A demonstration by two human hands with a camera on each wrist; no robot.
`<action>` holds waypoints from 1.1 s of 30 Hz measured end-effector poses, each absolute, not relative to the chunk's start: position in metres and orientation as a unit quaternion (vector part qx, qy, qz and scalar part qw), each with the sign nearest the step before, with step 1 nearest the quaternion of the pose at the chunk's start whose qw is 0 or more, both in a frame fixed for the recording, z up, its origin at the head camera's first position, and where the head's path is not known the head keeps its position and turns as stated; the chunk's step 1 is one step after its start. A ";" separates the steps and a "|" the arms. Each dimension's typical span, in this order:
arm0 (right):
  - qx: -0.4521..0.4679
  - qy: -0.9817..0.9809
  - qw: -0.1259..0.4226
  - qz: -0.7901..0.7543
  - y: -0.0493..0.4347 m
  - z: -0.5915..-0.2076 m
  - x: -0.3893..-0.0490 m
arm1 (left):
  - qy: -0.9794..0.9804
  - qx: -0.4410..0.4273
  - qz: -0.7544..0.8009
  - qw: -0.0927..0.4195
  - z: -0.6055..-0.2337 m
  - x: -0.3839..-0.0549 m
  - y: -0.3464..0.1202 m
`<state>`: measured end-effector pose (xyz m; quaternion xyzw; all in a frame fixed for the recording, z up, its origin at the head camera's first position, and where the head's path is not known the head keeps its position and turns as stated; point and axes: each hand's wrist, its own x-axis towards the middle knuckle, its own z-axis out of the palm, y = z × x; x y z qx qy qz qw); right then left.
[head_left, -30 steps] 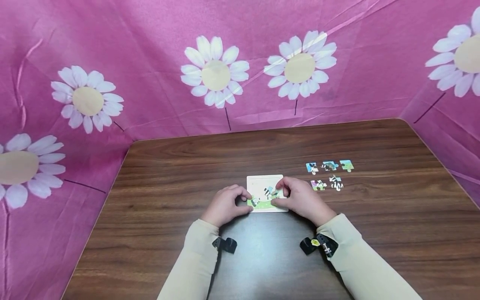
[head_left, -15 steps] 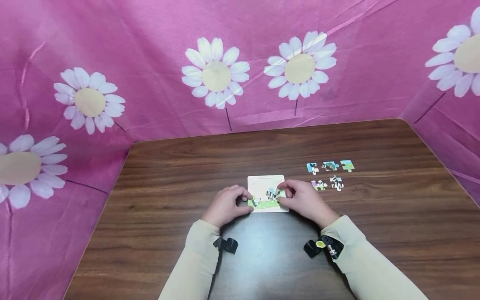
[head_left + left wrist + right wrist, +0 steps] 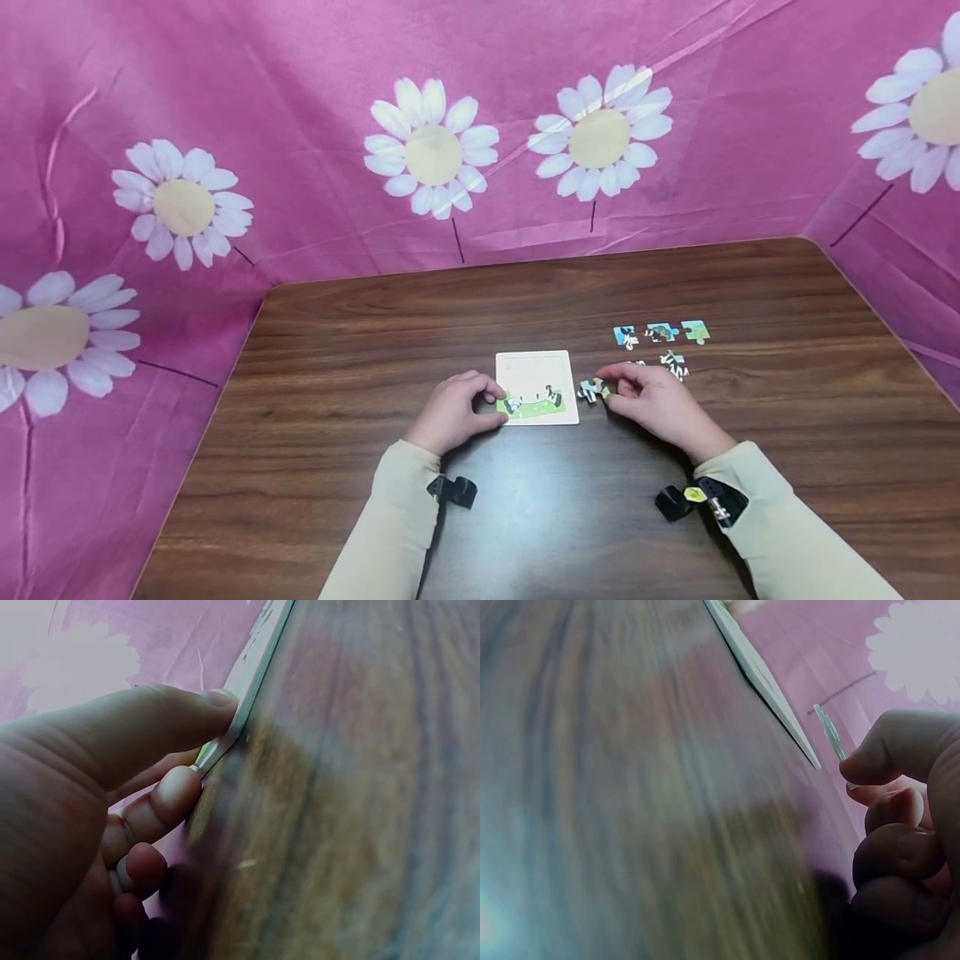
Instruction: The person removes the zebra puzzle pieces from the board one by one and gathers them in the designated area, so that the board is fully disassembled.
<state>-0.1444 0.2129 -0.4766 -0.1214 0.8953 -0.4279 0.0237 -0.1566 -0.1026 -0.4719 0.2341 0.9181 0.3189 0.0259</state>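
A puzzle piece (image 3: pixel 592 390) is pinched by the right hand (image 3: pixel 660 406) just beside the board (image 3: pixel 536 371), which is gripped by the left hand (image 3: pixel 455 410). Its pattern is shown in the head view; only its thin edge in the right wrist view.

Between the right fingers (image 3: pixel 619 406), a flat knobbed jigsaw piece (image 3: pixel 590 388) shows pale blue with black-and-white markings. At the left fingers (image 3: pixel 487 386), a flat square off-white puzzle board (image 3: pixel 534 364) bears green and black-and-white printing. Well beyond both, white daisies (image 3: pixel 432 156) with pale-yellow centres pattern a pink cloth backdrop (image 3: pixel 300 83).
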 end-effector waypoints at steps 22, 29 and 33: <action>-0.056 0.906 -0.013 -0.419 0.270 -0.472 -0.132 | 0.904 0.236 0.356 0.033 -0.473 -0.155 -0.105; -0.048 0.908 -0.025 -0.416 0.276 -0.472 -0.134 | 0.907 0.237 0.347 0.033 -0.472 -0.155 -0.105; -0.040 0.910 -0.037 -0.411 0.282 -0.473 -0.135 | 0.911 0.236 0.337 0.032 -0.471 -0.156 -0.104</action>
